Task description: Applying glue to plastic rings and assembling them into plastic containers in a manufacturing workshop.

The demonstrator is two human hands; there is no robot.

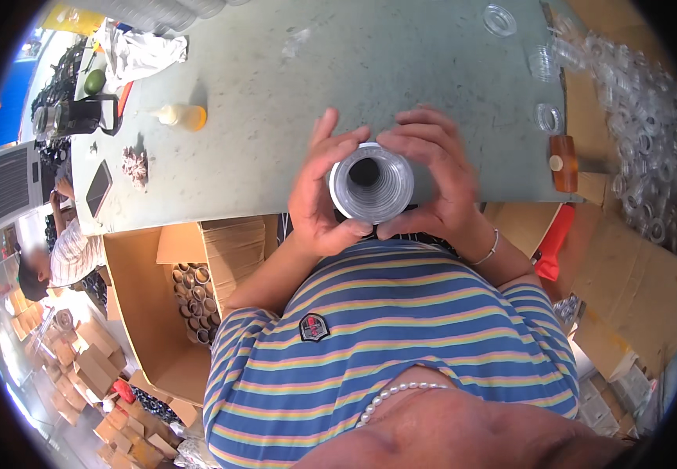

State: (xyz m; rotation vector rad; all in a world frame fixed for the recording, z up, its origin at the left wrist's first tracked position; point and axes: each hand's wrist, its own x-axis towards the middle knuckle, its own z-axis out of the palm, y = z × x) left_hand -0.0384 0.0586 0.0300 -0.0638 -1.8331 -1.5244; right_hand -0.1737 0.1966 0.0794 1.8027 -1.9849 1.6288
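2 hands, left hand [319, 199], right hand [432, 180], clear tube [371, 182] between

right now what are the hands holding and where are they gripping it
Both hands hold one clear ribbed plastic tube, seen end-on. The left hand wraps its left side and the right hand its right side, fingers curled around the rim.

Tube body: the clear tube [371, 184] at centre frame shows only its open end; its length is hidden.
Palms: both lie out of sight behind the tube.
Clear rings [642, 133]: blurred at the right rim.
Person [57, 258]: cropped at left edge.
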